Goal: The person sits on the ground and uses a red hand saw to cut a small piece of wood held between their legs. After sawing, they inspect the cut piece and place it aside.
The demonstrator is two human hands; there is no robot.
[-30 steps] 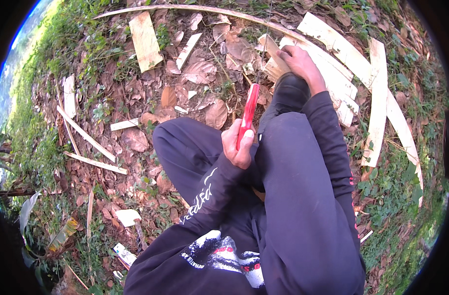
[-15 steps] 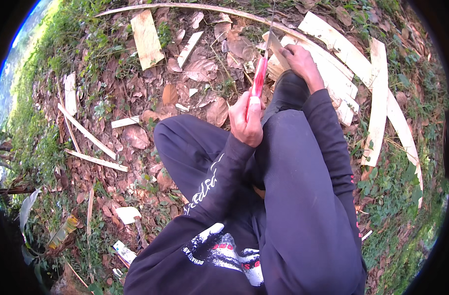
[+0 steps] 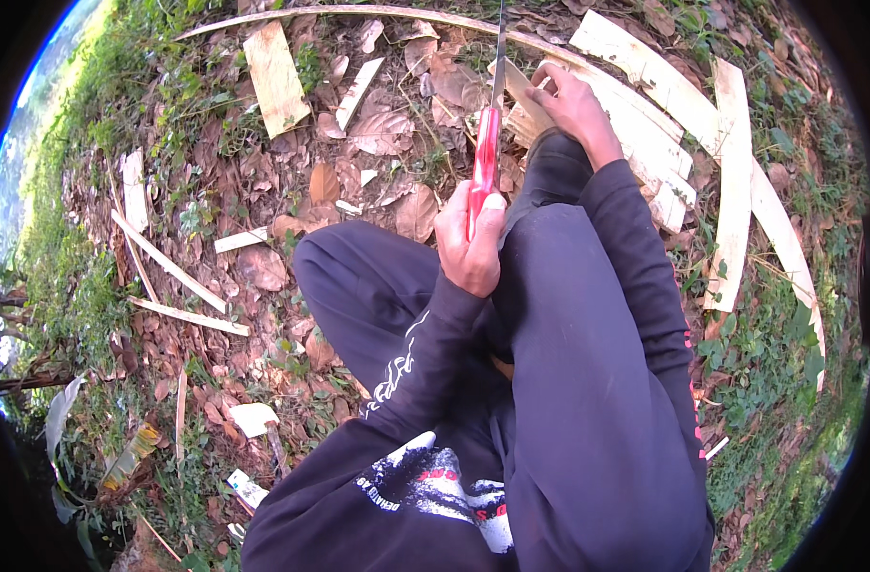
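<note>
My left hand (image 3: 468, 240) is closed round the red handle of a long-bladed tool (image 3: 486, 148) held over my shin. Its thin dark blade points away from me and runs off the top edge; seen edge-on, it could be a saw or a knife. My right hand (image 3: 570, 103) is beside the toe of my dark boot (image 3: 559, 164), fingers bent against a small flat piece of wood (image 3: 525, 93). That piece stands tilted against the boot's tip, just right of the blade and apart from it. The fingertips are partly hidden.
Pale boards (image 3: 630, 133) lie stacked beyond the boot. A long curved strip (image 3: 378, 11) arcs across the far side, and another board (image 3: 730, 191) lies at right. Several offcuts (image 3: 276, 78) are scattered at left over dry leaves (image 3: 383, 132) and grass.
The tool has shifted left with my left hand, and its blade has come away from the wood piece. My right hand has moved slightly, its fingers more arched on the wood.
</note>
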